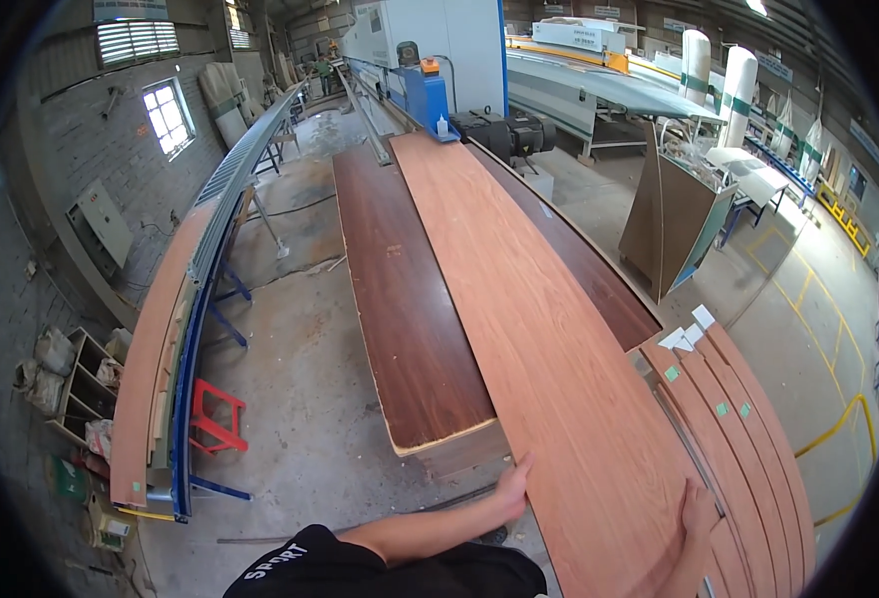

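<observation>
Gripped the near left edge of a long reddish wood-grain board [549, 349] with the left hand [511, 488], fingers curled over the edge and thumb on the top face. Pressed the right hand [697, 510] flat on the same board's near right edge, fingers spread narrow along it; hard to tell whether those fingers wrapped underneath. Lay lengthwise, that board, running from the near hands away to the far blue and white machine [430, 60], resting on top of a stack of darker brown boards [405, 299] whose left part showed bare beside it. Just right of the right hand, a fan of narrow reddish strips [748, 448] with small green tags, touching or nearly touching the board's right edge. Far to the left, a long curved roller rail [215, 209] on blue legs, with a red stool [215, 419] beneath it on the concrete floor [300, 399]. Well off to the right, an upright brown panel [674, 219] leaning on its edge.
</observation>
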### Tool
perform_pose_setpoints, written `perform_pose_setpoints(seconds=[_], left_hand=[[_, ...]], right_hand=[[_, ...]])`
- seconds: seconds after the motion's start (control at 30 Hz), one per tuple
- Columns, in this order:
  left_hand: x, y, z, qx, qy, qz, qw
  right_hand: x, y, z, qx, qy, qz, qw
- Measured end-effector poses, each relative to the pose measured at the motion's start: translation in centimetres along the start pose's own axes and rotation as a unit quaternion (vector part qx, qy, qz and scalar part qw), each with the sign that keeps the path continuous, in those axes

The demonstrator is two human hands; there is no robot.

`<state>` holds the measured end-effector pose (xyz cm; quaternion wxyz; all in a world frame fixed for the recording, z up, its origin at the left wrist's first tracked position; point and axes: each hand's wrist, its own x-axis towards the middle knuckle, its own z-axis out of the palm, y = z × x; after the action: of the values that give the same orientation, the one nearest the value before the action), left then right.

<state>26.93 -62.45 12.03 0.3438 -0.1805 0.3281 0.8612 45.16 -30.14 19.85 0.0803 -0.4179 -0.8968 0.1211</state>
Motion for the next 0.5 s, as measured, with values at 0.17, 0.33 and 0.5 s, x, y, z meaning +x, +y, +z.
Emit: perform_pose_setpoints(seconds=[0.17,0.33,0.5], left_hand=[[-9.2,-4.4,-2.6,0.072,0.02,-0.119,0.99],[-13.4,-5.2,-7.4,-0.004,-0.032,-0.203,0.979],[-8.5,5.0,-4.2,-0.062,-0.033,-0.155,0.985]], right_hand=[[-8.3,4.2,-1.4,0.065,-0.013,0.033,0.997],[-17.8,9.2,-6.6,0.039,-0.15,0.114,0.981],[-25.6,11.1,-8.2,0.024,-0.113,0.131,0.985]])
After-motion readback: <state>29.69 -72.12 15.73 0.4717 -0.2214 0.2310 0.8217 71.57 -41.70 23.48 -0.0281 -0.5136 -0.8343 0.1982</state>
